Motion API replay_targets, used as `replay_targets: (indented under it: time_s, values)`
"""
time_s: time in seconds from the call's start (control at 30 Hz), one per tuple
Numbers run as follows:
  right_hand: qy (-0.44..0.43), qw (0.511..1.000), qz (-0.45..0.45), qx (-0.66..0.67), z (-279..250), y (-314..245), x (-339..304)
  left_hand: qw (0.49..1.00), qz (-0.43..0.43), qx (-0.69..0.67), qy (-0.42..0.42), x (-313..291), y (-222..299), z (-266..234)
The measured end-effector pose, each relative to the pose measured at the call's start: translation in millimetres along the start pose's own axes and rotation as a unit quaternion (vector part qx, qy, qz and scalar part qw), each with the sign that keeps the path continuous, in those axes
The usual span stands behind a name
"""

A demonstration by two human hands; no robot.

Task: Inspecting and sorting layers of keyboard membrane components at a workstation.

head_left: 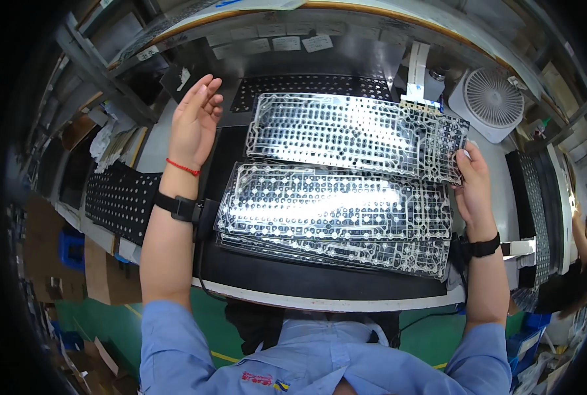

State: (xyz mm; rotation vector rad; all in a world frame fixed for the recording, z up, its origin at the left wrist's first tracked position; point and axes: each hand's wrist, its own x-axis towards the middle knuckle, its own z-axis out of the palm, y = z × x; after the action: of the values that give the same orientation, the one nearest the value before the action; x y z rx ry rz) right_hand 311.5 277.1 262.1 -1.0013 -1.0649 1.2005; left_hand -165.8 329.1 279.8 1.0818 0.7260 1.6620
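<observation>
My right hand (474, 187) grips the right edge of a clear keyboard membrane sheet (339, 131), thumb on top. Silver traces and round dots cover this sheet, and light glares off it. Beyond its left end my left hand (198, 122) is raised, fingers stretched out and holding nothing. Closer to me lies another membrane sheet (320, 210), overlapping more membrane sheets (405, 257) fanned at a slight angle. Under them is a black mat (293, 276). Behind the held sheet, a black perforated plate (313, 84) is partly covered.
A white fan (494, 99) stands at the back right beside a white strip (417, 72). Black dotted sheets (119, 204) lie at the left, and a black stack (534, 210) at the right. Another person (580, 263) is at the far right. A shelf (333, 12) spans the back.
</observation>
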Motion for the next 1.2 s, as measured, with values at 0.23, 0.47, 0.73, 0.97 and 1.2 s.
replay_targets:
  time_s: [0.23,0.47,0.73,0.97,1.2]
  values:
    - [0.000,1.000,-0.004,0.023,2.0,-3.9,-2.5,0.821,0.254,0.485,-0.162,-22.0,17.9,41.4]
    - [-0.008,0.999,-0.018,0.050,4.2,-5.2,-4.0,0.593,0.393,0.665,-0.227,-48.7,22.5,77.9]
    - [-0.012,0.998,-0.029,0.061,7.7,-6.5,-5.5,0.555,0.461,0.662,-0.203,-52.6,16.2,82.6]
    - [-0.026,0.997,-0.041,0.060,6.8,-5.8,-6.6,0.564,0.455,0.655,-0.213,-51.7,15.1,82.6]
    - [-0.036,0.996,-0.058,0.063,4.5,-3.0,-6.6,0.581,0.464,0.636,-0.206,-48.1,16.8,77.2]
